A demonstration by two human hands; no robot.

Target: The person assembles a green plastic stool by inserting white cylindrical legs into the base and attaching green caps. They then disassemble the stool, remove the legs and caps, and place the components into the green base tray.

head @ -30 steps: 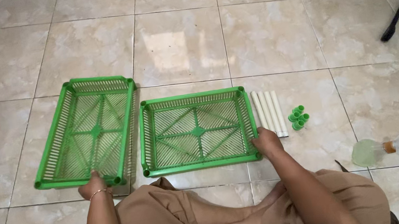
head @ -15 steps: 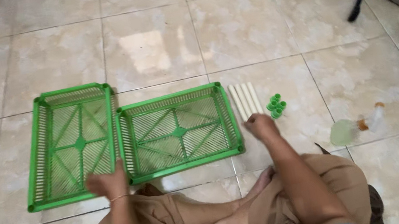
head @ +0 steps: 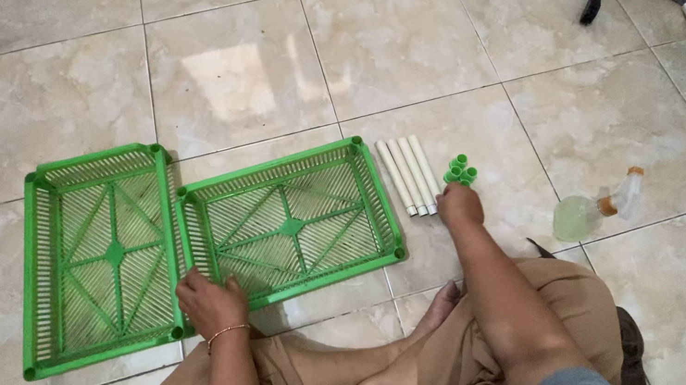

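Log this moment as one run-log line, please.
left hand: on near rim of right green tray | right hand: at green caps, beside white tubes | left green tray: alongside

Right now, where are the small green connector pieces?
In the head view, the green connector pieces sit on the tiled floor right of centre, just right of the cream tubes and directly above the right hand, whose fingertips reach them.

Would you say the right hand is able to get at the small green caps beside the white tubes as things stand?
Probably yes: the right hand rests on the floor just below the small green caps, beside the white tubes, with nothing between them.
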